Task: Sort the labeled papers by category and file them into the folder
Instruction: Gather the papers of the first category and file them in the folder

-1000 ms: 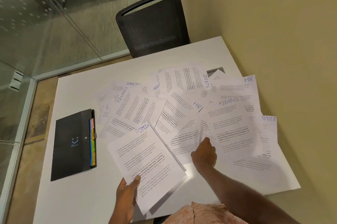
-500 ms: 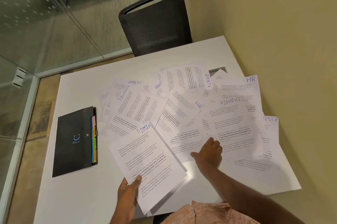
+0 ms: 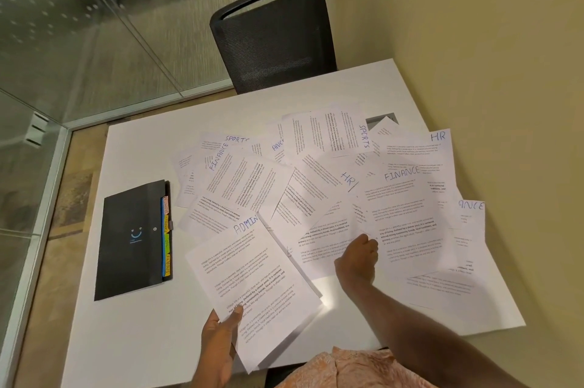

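My left hand (image 3: 219,346) grips a small stack of papers topped by a sheet marked ADMIN (image 3: 252,277) above the table's near edge, thumb on top. My right hand (image 3: 358,258) pinches the lower left corner of a sheet marked FINANCE (image 3: 401,217) and holds it slightly raised over the pile. Several more labeled sheets lie spread across the white table (image 3: 142,340): an HR sheet (image 3: 316,198), a SPORTS sheet (image 3: 325,134), another FINANCE sheet (image 3: 246,182). A black folder (image 3: 131,242) with coloured tabs lies shut at the left.
A black mesh chair (image 3: 271,36) stands at the table's far side. A yellow wall runs along the right, a glass partition along the left. A grey cable hatch (image 3: 379,120) peeks out under the papers at the back.
My right hand has gone from resting on the pile to pinching the FINANCE sheet's corner and lifting it a little. My left hand keeps holding the ADMIN stack.
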The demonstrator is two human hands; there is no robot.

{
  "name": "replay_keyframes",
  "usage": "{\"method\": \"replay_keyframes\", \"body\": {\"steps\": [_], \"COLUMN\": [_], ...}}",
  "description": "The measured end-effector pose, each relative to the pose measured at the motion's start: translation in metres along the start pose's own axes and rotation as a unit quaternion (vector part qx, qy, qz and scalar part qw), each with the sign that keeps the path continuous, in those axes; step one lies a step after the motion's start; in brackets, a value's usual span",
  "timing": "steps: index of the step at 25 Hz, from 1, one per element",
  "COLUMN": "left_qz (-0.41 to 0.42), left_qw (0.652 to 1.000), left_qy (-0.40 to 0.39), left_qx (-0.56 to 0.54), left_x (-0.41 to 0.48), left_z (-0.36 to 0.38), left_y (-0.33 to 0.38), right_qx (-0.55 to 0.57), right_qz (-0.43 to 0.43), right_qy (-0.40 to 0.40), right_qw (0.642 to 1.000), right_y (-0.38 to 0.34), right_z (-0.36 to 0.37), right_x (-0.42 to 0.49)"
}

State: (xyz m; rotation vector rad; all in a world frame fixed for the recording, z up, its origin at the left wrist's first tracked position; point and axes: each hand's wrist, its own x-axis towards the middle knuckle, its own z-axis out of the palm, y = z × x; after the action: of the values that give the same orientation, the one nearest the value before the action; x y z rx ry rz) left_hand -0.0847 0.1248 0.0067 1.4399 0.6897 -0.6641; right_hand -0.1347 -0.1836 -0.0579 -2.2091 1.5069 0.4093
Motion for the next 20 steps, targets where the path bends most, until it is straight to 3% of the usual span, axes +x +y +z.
{"method": "replay_keyframes", "body": {"steps": [6, 13, 20], "left_qz": [-0.004, -0.006, -0.004], "left_qw": [1.000, 1.000, 1.000], "left_qy": [0.001, 0.008, 0.000], "left_qx": [0.012, 0.021, 0.019], "left_x": [0.003, 0.005, 0.016], "left_z": [-0.004, -0.013, -0.010], "left_y": [-0.002, 0.002, 0.001], "right_qx": [0.049, 0.242, 0.322], "right_qz": [0.007, 0.012, 0.072], "right_qy": [-0.001, -0.013, 0.075], "right_qw": [0.999, 0.970, 0.941], "right_y": [-0.004, 0.011, 0.114], "right_z": [-0.009, -0.016, -0.067], "right_x": [0.000, 0.005, 0.029]}}
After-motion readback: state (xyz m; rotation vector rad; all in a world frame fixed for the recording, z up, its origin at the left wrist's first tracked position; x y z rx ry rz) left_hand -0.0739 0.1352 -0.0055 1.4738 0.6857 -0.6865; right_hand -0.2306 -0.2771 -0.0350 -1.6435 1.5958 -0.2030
